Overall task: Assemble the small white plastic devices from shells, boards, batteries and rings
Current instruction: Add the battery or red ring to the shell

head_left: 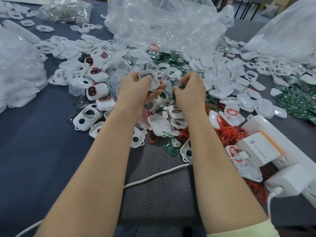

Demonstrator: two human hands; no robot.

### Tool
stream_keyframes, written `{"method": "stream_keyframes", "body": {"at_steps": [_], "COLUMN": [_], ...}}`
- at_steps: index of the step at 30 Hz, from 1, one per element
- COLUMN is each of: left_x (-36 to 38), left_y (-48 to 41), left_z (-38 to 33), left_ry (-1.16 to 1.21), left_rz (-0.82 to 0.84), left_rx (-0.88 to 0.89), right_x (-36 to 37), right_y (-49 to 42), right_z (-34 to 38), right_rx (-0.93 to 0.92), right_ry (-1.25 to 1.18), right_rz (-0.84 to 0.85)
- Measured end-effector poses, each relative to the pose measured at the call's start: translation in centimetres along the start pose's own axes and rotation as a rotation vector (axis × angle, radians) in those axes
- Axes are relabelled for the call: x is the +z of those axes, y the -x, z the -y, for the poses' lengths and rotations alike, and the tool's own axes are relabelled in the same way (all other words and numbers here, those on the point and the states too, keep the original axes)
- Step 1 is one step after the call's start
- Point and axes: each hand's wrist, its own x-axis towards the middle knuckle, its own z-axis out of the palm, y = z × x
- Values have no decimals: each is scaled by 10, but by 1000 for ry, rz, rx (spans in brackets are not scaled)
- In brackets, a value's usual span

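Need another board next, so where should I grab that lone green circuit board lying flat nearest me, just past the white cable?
Probably pinch the green circuit board across two opposite edges, coming from above on your side. It lies flat with its near edges free, while a white shell crowds its right.

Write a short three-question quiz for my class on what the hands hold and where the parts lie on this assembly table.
1. True or false: the left hand holds a white shell.
2. Fill in: the right hand pinches a ____ that carries a coin battery.
3. Choose one: the pile of red rings lies A) left of the left hand, B) right of the right hand, C) in the left hand.

Key: 1 true; 2 green board; 3 B.
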Motion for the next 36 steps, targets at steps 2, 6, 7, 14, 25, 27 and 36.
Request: {"method": "stream_keyframes", "body": {"at_steps": [2,6,7,14,25,27,36], "left_x": [-1,1,1,7,6,6,5], "left_y": [0,0,1,5,8,7,5], "left_z": [0,-3,-4,-6,-6,-5,-4], "left_ry": [16,40,44,33,60,42,-22], "left_rz": [10,39,44,47,77,84,122], "left_rx": [-16,-87,-104,-188,-221,-214,-175], "right_x": [-3,-15,-19,-31,-31,-32,-34], "right_y": [-1,-1,-1,4,7,7,11], "right_z": [-2,-5,-5,9,13,14,16], "right_rx": [-12,-29,-34,106,96,101,-197], "right_ry": [-65,-224,-298,-973,-831,-973,-626], "right_rz": [-8,-7,-13,77,56,126,133]}}
